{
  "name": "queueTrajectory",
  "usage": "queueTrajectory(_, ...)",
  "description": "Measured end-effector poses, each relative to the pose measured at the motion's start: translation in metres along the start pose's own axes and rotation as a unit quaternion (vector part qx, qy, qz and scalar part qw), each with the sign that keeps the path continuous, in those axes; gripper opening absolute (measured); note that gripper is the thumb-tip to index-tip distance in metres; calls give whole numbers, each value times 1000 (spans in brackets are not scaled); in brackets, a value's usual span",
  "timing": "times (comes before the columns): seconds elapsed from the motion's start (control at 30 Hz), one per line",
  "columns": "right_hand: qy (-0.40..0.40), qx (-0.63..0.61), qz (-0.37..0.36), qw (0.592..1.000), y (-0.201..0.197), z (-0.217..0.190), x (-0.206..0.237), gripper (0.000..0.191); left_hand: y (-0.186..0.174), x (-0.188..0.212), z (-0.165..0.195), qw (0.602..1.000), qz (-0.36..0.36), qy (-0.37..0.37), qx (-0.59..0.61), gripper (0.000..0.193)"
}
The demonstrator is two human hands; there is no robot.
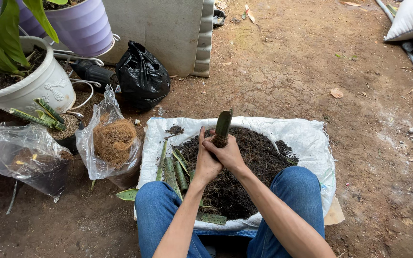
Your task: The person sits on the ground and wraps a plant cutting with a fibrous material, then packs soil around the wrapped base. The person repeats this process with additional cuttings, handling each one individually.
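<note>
While both hands are closed together over the middle of the white sack (307,138), they hold one thick green leaf cutting (223,126) upright, its cut top pointing to the far side and its lower end hidden in the palms. The left hand (206,162) wraps the base from the left with its thumb raised along the stem, and the right hand (228,154) folds over it from the right, fingers curled shut around the same piece. Below them lies the heap of dark, fibrous soil mix (244,162) spread on the sack, between the person's blue-jeaned knees (156,205). More striped green leaf cuttings (173,172) lie flat at the left edge of the soil, just beside the left wrist. To the left stand a clear bag of brown coconut fibre (113,138), a crumpled clear bag (22,153) and a white pot (39,86) with a broad-leaved plant; a black plastic bag (142,76) sits farther off, against a grey panel. For this grip to serve well, I judge the cutting should stay vertical and be held low near its base, with even pressure from both palms so the fleshy leaf is not bruised or bent, and the soil kept loose around it.
</note>
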State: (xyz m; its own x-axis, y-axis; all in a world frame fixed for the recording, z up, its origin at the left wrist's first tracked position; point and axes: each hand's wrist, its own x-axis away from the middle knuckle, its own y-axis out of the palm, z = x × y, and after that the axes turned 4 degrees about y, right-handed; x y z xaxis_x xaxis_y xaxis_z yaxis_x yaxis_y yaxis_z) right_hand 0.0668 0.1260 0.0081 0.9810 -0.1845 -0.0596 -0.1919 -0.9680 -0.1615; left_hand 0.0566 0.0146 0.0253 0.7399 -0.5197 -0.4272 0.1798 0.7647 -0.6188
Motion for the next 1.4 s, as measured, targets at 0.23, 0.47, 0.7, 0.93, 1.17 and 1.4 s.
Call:
queueTrajectory(0.23, 14, 197, -87, 976, -12, -3, 3, 78, -11, 3, -4, 928, -20, -212, 305, 83)
queueTrajectory(0.47, -18, 285, -82, 955, -17, -9, 7, 81, 10, 11, -42, 937, -54, -239, 248, 27)
queueTrajectory(0.7, -63, 311, -50, 947, -15, -4, 8, 66, 6, 7, -22, 957, 7, -209, 200, 13)
queueTrajectory(0.93, -117, 71, 4, 991, -61, 14, 6, 63, -1, 15, -45, 925, 103, -296, 217, 34)
queueTrajectory(1.17, 10, 301, 48, 952, -99, 28, 23, 65, -24, 36, -52, 929, 172, -244, 219, 27)
queueTrajectory(1.4, 212, 380, -99, 895, -67, 42, 24, 85, -21, 37, -47, 905, 231, -256, 251, 27)
